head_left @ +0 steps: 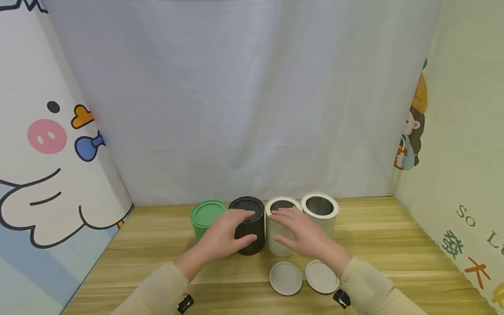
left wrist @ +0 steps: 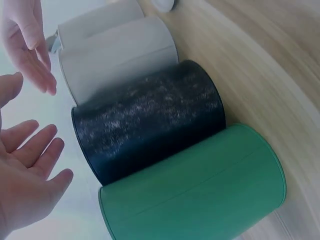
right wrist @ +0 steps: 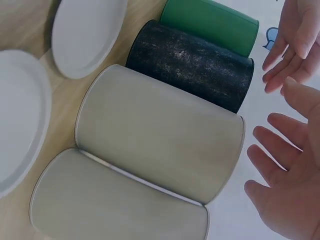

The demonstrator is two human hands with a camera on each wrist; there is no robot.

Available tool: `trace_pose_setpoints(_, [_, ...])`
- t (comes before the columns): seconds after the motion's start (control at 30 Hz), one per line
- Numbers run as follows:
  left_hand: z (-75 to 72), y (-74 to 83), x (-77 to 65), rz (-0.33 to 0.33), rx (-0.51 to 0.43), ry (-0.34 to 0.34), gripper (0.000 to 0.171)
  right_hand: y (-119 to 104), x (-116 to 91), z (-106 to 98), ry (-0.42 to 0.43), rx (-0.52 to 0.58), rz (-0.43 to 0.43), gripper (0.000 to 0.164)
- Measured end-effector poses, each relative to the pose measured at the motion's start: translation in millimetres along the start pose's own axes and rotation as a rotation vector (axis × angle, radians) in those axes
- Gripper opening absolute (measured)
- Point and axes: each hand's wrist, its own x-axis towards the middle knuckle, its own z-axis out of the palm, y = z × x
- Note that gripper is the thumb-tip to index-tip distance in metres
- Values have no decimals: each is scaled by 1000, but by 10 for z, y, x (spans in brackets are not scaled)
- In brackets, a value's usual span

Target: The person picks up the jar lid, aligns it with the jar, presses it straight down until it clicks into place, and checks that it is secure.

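Four canisters stand side by side in a row, so several in all: a green canister (head_left: pixel 208 214) with its lid on, a black canister (head_left: pixel 252 238) also lidded, and two white ones. The inner white canister (head_left: pixel 278 245) and the outer white canister (head_left: pixel 320 205) are uncovered, their dark insides showing. My left hand (head_left: pixel 222 234) hovers above the front of the green and black canisters, fingers relaxed and holding nothing. Over the inner white canister is my right hand (head_left: pixel 301 232), fingers spread and also holding nothing. In both wrist views the palms face each other above the canister tops.
Two round white lids, the left lid (head_left: pixel 285 278) and the right lid (head_left: pixel 321 277), lie flat on the wooden table (head_left: pixel 374 245) in front of the white canisters. A pale curtain (head_left: pixel 236 100) hangs behind the row. Printed cartoon panels flank both sides.
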Motion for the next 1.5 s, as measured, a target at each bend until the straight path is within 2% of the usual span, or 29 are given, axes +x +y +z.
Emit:
trace_pose_setpoints(0.4, [86, 83, -106, 7, -28, -19, 65, 17, -273, -148, 41, -3, -55, 58])
trace_pose_setpoints(0.63, [198, 157, -179, 65, -8, -2, 68, 32, -426, -144, 45, -5, -83, 63])
trace_pose_setpoints(0.93, [408, 174, -262, 91, -46, -6, 68, 59, -598, -72, 36, 7, -75, 63])
trace_pose_setpoints(1.2, [619, 179, -352, 39, -45, -76, 70, 93, -758, 65, -26, 8, -56, 63])
trace_pose_setpoints(1.5, [742, 188, -412, -35, 6, -122, 73, 125, -846, 215, -75, 4, -72, 64])
